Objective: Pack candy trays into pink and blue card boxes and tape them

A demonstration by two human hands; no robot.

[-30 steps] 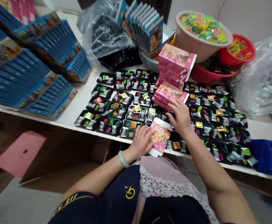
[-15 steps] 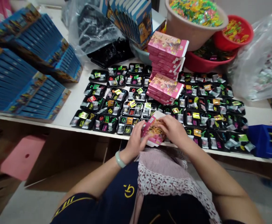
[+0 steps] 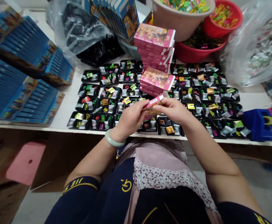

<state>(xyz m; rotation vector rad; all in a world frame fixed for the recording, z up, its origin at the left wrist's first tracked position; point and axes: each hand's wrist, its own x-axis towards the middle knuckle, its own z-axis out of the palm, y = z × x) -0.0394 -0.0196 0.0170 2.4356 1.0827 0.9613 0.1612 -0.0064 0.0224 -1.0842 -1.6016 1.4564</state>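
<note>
A small pink cardboard box [image 3: 152, 107] is held between my two hands above the front rows of trays, tilted so that a side with a barcode faces up. My left hand [image 3: 132, 116], below a pale green bangle, closes round the box's left end. At the right end, the fingers and thumb of my right hand [image 3: 174, 109] pinch it near a raised flap. Just beyond stands a stack of pink boxes [image 3: 157, 79], with a taller stack [image 3: 153, 35] behind it. Black trays [image 3: 170, 126] holding small wrapped pieces lie all around under my hands.
Blue boxes [image 3: 7, 88] stand in rows at the left. Behind are a clear plastic bag [image 3: 67, 31], a beige bucket [image 3: 180, 18] and a red basin [image 3: 196, 53] with shiny packets. A blue tape dispenser [image 3: 258, 124] sits at the right front edge, below another bag [image 3: 259, 56].
Both hands have raised the pink box away from my body and tipped it, so its barcode side now shows instead of its printed face. The camera view has shifted slightly.
</note>
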